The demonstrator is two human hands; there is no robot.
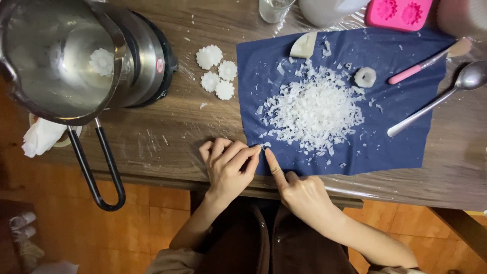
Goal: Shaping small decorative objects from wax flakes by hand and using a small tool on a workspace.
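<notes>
A dark blue cloth [401, 122] lies on the wooden table [167, 132] with a heap of white wax flakes [315, 109] in its middle. My left hand [229, 165] rests at the cloth's near left corner, fingertips pinching its edge. My right hand [294, 190] is beside it, index finger stretched out and pressing the cloth by that same corner. Neither hand carries anything. Several white flower-shaped wax pieces [216, 71] sit left of the cloth.
A steel pot [61, 61] with a black loop handle [96, 167] stands at the left, a wax flower inside. On the right lie a metal spoon [436, 101], a pink-handled tool [426, 63] and a small wax ring [365, 77]. A pink mould [398, 12] and a glass [274, 9] are at the back.
</notes>
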